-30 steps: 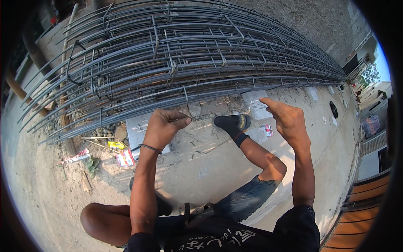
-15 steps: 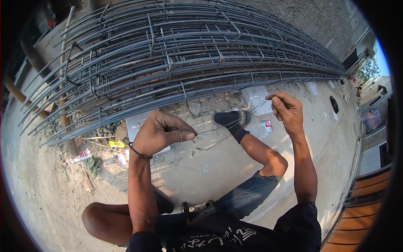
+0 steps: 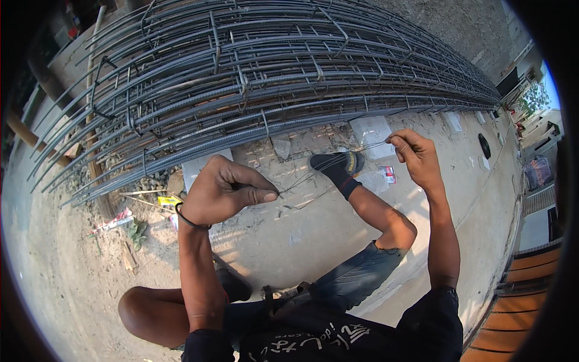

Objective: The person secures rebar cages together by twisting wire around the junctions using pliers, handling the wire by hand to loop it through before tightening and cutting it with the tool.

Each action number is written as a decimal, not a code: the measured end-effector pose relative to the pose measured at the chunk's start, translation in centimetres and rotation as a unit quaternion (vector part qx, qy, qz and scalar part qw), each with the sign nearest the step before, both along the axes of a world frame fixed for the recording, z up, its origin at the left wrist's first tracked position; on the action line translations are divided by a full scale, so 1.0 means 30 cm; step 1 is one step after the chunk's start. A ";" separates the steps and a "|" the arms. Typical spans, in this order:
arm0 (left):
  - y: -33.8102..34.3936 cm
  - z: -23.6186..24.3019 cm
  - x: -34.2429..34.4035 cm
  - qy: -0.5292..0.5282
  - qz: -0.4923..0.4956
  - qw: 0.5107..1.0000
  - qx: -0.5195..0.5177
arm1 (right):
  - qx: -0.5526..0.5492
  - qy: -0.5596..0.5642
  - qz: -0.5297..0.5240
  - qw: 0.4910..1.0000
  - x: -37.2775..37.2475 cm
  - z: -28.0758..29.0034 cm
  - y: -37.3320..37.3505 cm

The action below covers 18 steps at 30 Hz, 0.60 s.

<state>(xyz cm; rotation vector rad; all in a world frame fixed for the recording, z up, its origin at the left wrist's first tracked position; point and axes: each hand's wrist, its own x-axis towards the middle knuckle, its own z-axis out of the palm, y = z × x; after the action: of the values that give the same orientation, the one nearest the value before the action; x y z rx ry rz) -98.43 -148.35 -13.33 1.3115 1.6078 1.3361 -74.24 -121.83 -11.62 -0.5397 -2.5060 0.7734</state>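
Your left hand [image 3: 226,194] sits left of centre, your right hand [image 3: 416,155] higher and to the right, and a thin wire [image 3: 329,166] stretches between them. Beyond both hands, the long rebar cage [image 3: 265,78] lies across the ground [image 3: 289,235] from left to right. Your foot [image 3: 338,168] rests on the ground just under the wire, between the hands and close before the cage. Flat slabs [image 3: 371,130] lie on the ground along the cage's near edge. Scraps of litter [image 3: 123,220] lie left of your left hand.
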 end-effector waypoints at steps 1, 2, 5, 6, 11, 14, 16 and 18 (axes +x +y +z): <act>0.002 0.007 0.011 0.000 -0.009 1.000 0.024 | 0.106 -0.080 0.017 0.991 0.002 -0.084 0.002; -0.009 0.001 0.008 0.022 0.017 0.998 0.047 | 0.160 -0.158 0.134 0.965 0.024 -0.156 -0.039; -0.004 -0.016 -0.021 0.126 0.078 0.989 0.011 | -0.235 -0.314 0.482 0.783 0.039 -0.170 -0.254; -0.016 -0.021 -0.030 0.157 0.102 0.982 -0.033 | -0.314 -0.317 0.570 0.690 0.031 -0.155 -0.308; -0.003 -0.041 -0.002 0.074 0.007 0.997 0.001 | -0.346 0.268 0.227 0.870 0.081 0.065 -0.061; 0.030 -0.016 0.052 0.068 -0.006 0.997 0.048 | -0.024 -0.021 -0.021 0.999 0.025 -0.031 0.058; 0.045 -0.016 0.058 0.101 0.052 0.992 0.060 | 0.209 -0.125 0.084 0.966 0.039 -0.174 0.066; 0.045 -0.024 0.029 0.149 0.086 0.985 0.029 | 0.231 -0.104 0.002 0.967 0.039 -0.170 0.069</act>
<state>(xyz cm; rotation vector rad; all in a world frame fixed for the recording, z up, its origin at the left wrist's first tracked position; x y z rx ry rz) -97.55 -147.00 -14.05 1.4923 1.9339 1.3455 -73.06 -119.76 -16.72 -0.4652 -2.7544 0.1190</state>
